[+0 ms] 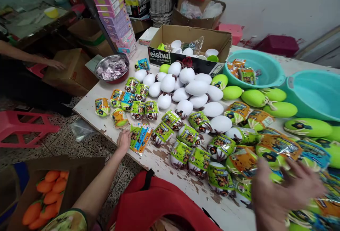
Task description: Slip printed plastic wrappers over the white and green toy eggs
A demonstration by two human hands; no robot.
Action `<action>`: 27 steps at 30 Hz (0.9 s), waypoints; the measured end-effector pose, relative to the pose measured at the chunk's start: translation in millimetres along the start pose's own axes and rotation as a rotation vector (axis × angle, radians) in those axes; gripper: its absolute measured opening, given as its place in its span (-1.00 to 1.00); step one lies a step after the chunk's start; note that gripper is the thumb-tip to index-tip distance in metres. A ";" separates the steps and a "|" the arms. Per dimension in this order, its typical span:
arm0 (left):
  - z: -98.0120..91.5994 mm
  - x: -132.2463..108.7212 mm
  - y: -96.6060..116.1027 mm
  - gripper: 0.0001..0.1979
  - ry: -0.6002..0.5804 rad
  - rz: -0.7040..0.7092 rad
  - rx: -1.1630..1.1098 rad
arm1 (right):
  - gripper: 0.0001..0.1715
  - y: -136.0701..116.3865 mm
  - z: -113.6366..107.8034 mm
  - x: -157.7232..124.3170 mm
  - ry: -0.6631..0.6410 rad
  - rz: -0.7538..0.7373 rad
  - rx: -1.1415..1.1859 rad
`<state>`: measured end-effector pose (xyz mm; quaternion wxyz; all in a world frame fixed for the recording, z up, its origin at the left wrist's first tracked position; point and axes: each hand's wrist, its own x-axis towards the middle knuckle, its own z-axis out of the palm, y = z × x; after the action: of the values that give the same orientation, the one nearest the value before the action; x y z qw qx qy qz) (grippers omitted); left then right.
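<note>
My left hand (124, 141) is at the near table edge, fingers closed at the left side of a fanned set of flat printed wrappers (140, 139) in green, blue and orange. Over the pile of wrapped eggs at the right, my right hand (285, 188) is spread and slightly blurred, with nothing visible in it. Below its fingers lies a green egg in an orange wrapper (277, 149). White eggs with brown ends (198, 87) fill the middle of the table. Eggs in green wrappers (199, 160) stand in front of them, some upright and others tilted.
Behind the eggs stands a cardboard box (191, 34) holding egg shells. A turquoise basin (265, 61) contains wrapped packets; another basin (316, 93) is beside it. A metal bowl of sachets (113, 68) sits at the far left corner. Another person's hand (55, 64) is at left.
</note>
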<state>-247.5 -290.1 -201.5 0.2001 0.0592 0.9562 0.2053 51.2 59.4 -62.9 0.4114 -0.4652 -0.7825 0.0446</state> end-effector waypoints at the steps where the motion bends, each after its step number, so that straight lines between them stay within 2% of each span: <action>1: -3.1 -1.2 1.5 -0.77 0.005 0.011 -0.015 | -0.37 -25.7 5.4 -13.1 -0.048 -0.041 0.108; 2: -6.5 -2.9 3.1 -0.76 0.006 0.021 -0.034 | -0.47 -50.6 12.0 -28.1 -0.178 -0.020 0.250; 3: -10.1 -5.1 5.0 -0.76 0.002 0.031 -0.057 | -0.52 -74.1 19.6 -44.3 -0.376 0.038 0.413; 5: -17.0 -12.0 10.4 -0.75 -0.014 0.057 -0.112 | -0.52 -114.7 38.0 -77.8 -0.826 0.256 0.693; 6: -19.8 -16.9 14.4 -0.74 -0.024 0.072 -0.143 | -0.46 -131.3 48.7 -93.4 -1.010 0.380 0.794; 8: -23.2 -28.5 25.2 -0.71 -0.053 0.107 -0.206 | -0.32 -156.5 72.1 -119.1 -1.272 0.585 0.927; 10: -23.8 -40.0 38.8 -0.68 -0.115 0.161 -0.297 | -0.32 -170.7 95.5 -135.5 -1.412 0.680 0.984; 13: -22.1 -47.4 56.8 -0.67 -0.219 0.199 -0.449 | -0.44 -173.8 122.8 -144.6 -1.462 0.700 0.962; 15: -21.7 -43.1 62.6 -0.67 -0.229 0.166 -0.496 | -0.45 -168.6 134.1 -144.2 -1.457 0.710 0.920; 18: -25.7 -30.9 61.5 -0.68 -0.198 0.112 -0.518 | -0.47 -160.6 143.5 -141.4 -1.442 0.715 0.871; 21: -35.7 -26.9 59.0 -0.67 -0.216 0.100 -0.548 | -0.52 -160.5 146.5 -140.1 -1.391 0.670 0.844; 23: -43.8 -31.7 61.4 -0.66 -0.320 0.108 -0.656 | -0.59 -164.8 144.4 -139.7 -1.344 0.595 0.841; 27: -54.8 -45.7 73.2 -0.67 -0.596 0.046 -1.097 | -0.79 -170.4 130.7 -136.2 -1.267 0.386 0.827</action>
<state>-225.8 -252.8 -108.9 0.4552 0.0229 0.6130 0.6453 -125.1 -99.8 -153.8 0.0109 -0.2877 -0.6934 0.6605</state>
